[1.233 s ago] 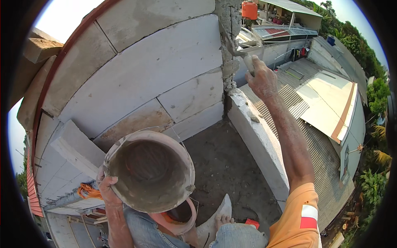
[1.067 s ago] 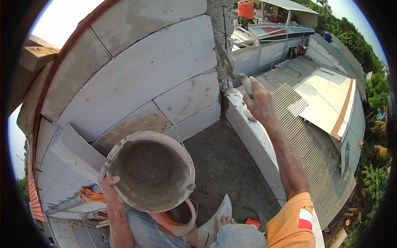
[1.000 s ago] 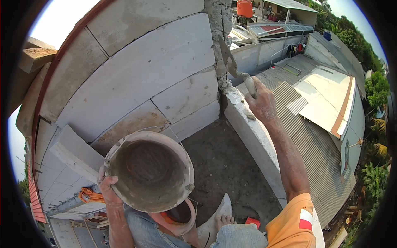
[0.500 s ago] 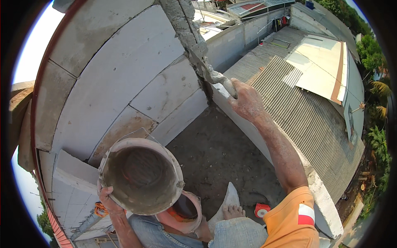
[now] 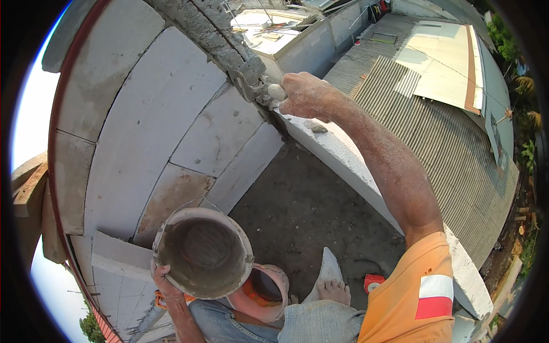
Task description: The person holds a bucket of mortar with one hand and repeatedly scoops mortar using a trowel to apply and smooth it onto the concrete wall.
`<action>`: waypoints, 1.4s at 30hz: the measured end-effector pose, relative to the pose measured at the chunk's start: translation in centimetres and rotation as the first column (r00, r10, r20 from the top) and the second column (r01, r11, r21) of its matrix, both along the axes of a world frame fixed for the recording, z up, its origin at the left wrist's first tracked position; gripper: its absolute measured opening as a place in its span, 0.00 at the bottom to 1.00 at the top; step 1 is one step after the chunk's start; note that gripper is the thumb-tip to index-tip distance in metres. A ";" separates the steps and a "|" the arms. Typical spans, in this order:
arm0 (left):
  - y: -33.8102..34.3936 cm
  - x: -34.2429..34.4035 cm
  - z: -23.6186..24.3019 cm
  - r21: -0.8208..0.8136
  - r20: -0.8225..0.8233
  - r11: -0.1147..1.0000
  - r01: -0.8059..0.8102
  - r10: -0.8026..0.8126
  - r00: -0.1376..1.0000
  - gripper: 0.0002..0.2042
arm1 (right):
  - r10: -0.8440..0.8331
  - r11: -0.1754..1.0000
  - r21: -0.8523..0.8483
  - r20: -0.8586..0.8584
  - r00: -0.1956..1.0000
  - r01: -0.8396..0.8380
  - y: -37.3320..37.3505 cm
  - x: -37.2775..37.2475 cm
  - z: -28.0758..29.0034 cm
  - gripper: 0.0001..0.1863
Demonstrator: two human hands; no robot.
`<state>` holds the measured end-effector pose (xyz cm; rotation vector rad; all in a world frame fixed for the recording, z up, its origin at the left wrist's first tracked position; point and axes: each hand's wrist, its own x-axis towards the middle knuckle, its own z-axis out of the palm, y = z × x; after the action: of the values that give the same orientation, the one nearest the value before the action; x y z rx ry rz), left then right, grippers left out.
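My left hand [image 5: 163,276] is closed on the rim of a mortar-coated bucket [image 5: 203,251], held at the lower left with only a thin grey layer showing inside. My right hand [image 5: 309,97] grips the pale handle of a trowel [image 5: 276,92], whose grey, mortar-covered blade lies against the rough concrete column [image 5: 214,31] where the pale block wall [image 5: 143,103] meets a low block wall [image 5: 337,154]. Small grey lumps [image 5: 317,127] sit on that low wall's top. A pinkish second bucket [image 5: 274,303] stands beneath the held one, beside my bare foot [image 5: 331,290].
A grey mortar-strewn floor [image 5: 286,200] spans the corner. A red-and-white object [image 5: 373,283] lies by the right wall. A loose block [image 5: 120,257] juts out left. Beyond the low wall are corrugated roofs [image 5: 429,160] far below; wooden beams [image 5: 31,183] stick out at far left.
My right hand and the trowel have moved down the column to its junction with the low wall, wrist now turned leftward. The view has tilted. The bucket remains in my left hand.
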<state>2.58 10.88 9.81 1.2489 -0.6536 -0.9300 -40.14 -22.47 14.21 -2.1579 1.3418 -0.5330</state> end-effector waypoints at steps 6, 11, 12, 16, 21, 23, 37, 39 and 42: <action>-0.6 0.2 -0.4 0.029 0.024 0.997 0.069 -0.070 0.997 0.34 | 0.046 0.995 -0.082 -0.023 0.999 -0.048 -1.1 -0.6 0.9 0.17; -0.2 1.1 -1.1 0.044 0.004 0.998 0.048 -0.049 0.999 0.34 | -0.001 0.993 -0.113 0.173 0.985 0.021 1.0 -2.2 4.2 0.18; 0.0 1.2 -1.0 0.042 0.010 0.998 0.043 -0.044 0.999 0.34 | -0.025 0.989 -0.132 0.253 0.967 0.060 1.4 -2.5 4.2 0.18; 0.0 0.9 -1.1 0.046 -0.023 0.998 0.047 -0.046 0.999 0.35 | -0.051 0.983 -0.158 0.230 0.972 0.089 -0.5 -3.0 -0.2 0.18; 0.9 2.9 -1.5 0.073 -0.022 0.997 0.036 -0.035 0.999 0.34 | -0.104 0.994 0.049 0.130 0.986 0.099 0.6 -1.9 -3.5 0.17; 0.3 1.4 -0.9 0.061 -0.015 0.997 0.053 -0.053 0.999 0.34 | -0.108 0.992 0.073 0.105 0.989 0.101 0.6 -1.5 -4.5 0.18; 0.5 0.6 -0.3 0.021 0.029 0.999 0.041 -0.042 0.999 0.32 | 0.011 0.995 -0.101 0.009 1.000 -0.010 -1.2 -0.1 3.3 0.17; 0.3 1.3 -1.2 0.049 -0.001 0.999 0.015 -0.015 1.000 0.32 | 0.185 0.939 -0.279 -0.085 0.979 -0.201 -4.5 -0.8 2.3 0.15; 1.3 3.5 -1.6 0.036 0.020 0.999 -0.019 0.018 1.000 0.32 | 0.028 0.895 -0.387 -0.451 0.892 -0.223 -3.1 0.2 5.8 0.16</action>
<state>6.03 12.23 8.18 1.2960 -0.6425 -0.9189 -39.89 -25.59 20.05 -2.8442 1.3831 -0.3201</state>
